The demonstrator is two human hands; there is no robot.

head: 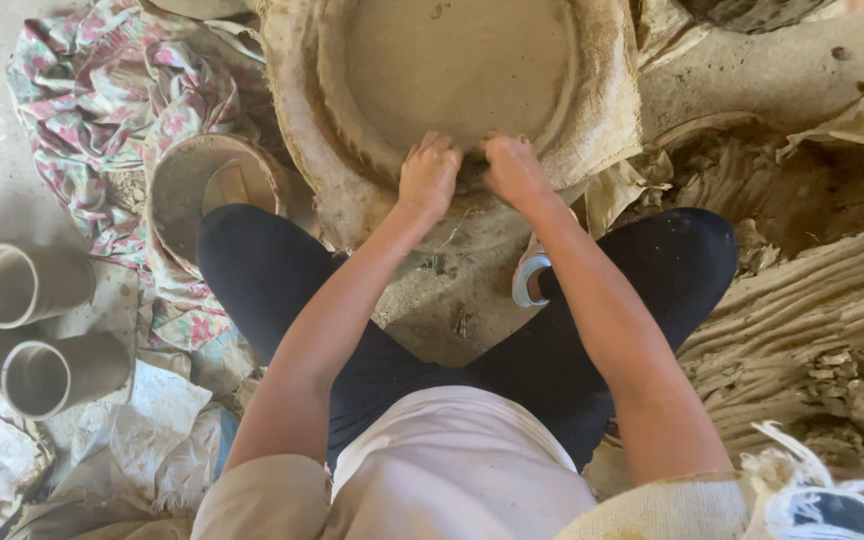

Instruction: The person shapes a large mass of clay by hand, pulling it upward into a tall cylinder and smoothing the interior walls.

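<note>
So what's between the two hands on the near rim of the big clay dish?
In the head view, only a narrow strip of the clay dish's rim shows between the left hand and right hand; both press on it, nothing else between.

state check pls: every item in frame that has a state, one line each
left hand: fingers curled, pressing on the near rim of the clay dish
right hand: fingers curled, pressing the same rim, close beside the left
clay dish: round, shallow, hollow, sitting on a mud-caked cloth
clay cylinders: lying on their sides, open ends facing the camera
small bowl: tilted, something flat inside
floral cloth: crumpled on the floor
clay heap: ridged, cracked
</note>
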